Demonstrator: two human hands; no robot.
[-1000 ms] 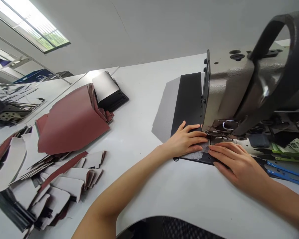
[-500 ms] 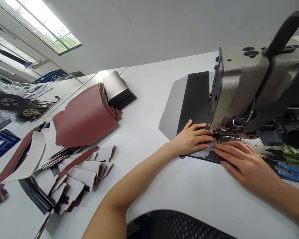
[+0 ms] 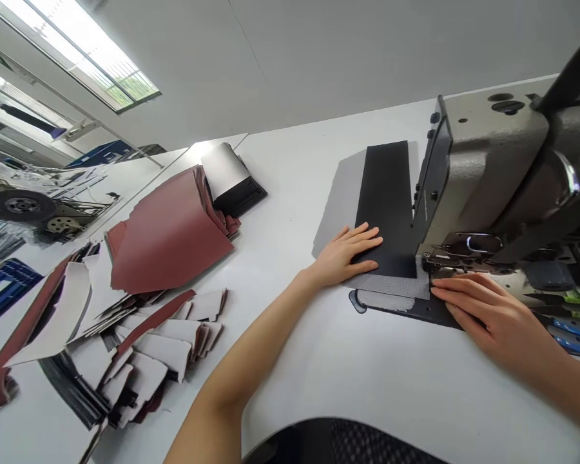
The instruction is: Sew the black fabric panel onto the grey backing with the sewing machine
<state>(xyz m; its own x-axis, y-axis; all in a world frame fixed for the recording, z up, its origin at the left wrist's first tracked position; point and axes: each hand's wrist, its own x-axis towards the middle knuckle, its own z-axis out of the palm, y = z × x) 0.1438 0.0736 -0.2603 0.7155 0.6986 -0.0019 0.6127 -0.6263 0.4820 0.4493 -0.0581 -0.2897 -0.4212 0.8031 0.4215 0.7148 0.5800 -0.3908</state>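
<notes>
A sewing machine stands on the right, its presser foot and needle area close above the work. Beneath it lies a strip of grey mesh fabric, next to a flat black panel that reaches back along the table. My left hand rests flat on the near left part of the panel, fingers spread. Just right of the presser foot, my right hand has its fingers stretched out low, fingertips touching the mesh's right end. The needle point is hidden.
On the left, a stack of brown-red sheets, a stack of black pieces and many cut scraps cover the white table. Blue-handled scissors lie at the right edge. A blue crate is far left.
My left hand has moved left from the presser foot onto the black panel, uncovering the grey mesh. My right hand stays by the foot. The view has shifted slightly.
</notes>
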